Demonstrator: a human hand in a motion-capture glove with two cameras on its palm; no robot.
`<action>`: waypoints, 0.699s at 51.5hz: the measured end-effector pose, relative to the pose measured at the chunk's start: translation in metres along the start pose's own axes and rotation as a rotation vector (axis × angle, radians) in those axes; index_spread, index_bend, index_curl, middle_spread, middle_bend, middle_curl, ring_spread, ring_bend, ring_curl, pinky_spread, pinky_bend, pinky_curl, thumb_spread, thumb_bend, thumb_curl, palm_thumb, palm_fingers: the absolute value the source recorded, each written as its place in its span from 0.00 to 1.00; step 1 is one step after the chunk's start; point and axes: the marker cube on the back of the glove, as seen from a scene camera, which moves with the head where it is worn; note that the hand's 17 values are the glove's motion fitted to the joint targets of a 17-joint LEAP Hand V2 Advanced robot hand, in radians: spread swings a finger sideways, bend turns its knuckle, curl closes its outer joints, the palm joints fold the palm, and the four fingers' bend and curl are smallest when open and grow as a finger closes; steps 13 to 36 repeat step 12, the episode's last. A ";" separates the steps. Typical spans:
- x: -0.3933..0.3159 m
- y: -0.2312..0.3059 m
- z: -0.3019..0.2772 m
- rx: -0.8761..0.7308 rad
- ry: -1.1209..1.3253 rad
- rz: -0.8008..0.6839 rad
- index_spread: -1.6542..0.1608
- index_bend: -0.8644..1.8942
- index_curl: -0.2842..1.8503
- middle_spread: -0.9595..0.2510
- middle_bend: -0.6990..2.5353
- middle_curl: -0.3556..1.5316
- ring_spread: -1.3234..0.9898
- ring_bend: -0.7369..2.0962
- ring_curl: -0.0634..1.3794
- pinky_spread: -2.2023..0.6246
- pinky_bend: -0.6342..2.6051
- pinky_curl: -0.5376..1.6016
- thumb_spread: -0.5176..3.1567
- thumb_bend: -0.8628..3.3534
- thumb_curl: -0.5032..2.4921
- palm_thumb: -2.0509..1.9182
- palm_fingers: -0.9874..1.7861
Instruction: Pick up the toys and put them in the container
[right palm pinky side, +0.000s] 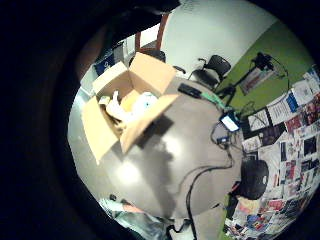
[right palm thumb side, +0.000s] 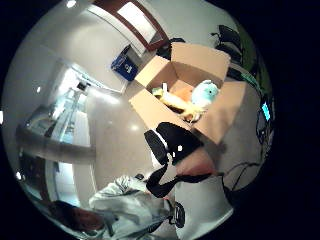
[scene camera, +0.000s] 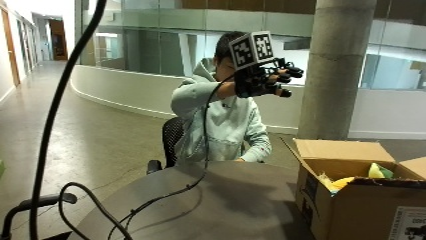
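Observation:
My gloved right hand is raised high over the round grey table, at the seated person's head height. Its fingers are relaxed and hold nothing. An open cardboard box stands at the table's right edge, to the right of the hand and well below it. Inside lie a yellow toy and a yellow-green one. The thumb side palm view looks down into the box at a light blue plush and a yellow toy. The little finger side palm view shows the box with toys in it.
Black cables trail across the table toward the hand. A lit phone, a flat black device and a black bag lie on the table away from the box. A concrete pillar rises behind the box.

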 end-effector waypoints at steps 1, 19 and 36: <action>0.003 0.006 -0.001 -0.001 0.001 0.001 0.80 0.37 0.24 0.80 0.24 0.38 0.56 0.32 0.26 0.78 0.40 0.41 0.46 0.20 0.33 0.53 0.27; 0.041 0.094 0.000 -0.071 0.017 0.006 0.80 0.38 0.27 0.80 0.25 0.35 0.57 0.32 0.25 0.78 0.38 0.40 0.46 0.20 0.31 0.53 0.30; 0.041 0.094 0.000 -0.071 0.017 0.006 0.80 0.38 0.27 0.80 0.25 0.35 0.57 0.32 0.25 0.78 0.38 0.40 0.46 0.20 0.31 0.53 0.30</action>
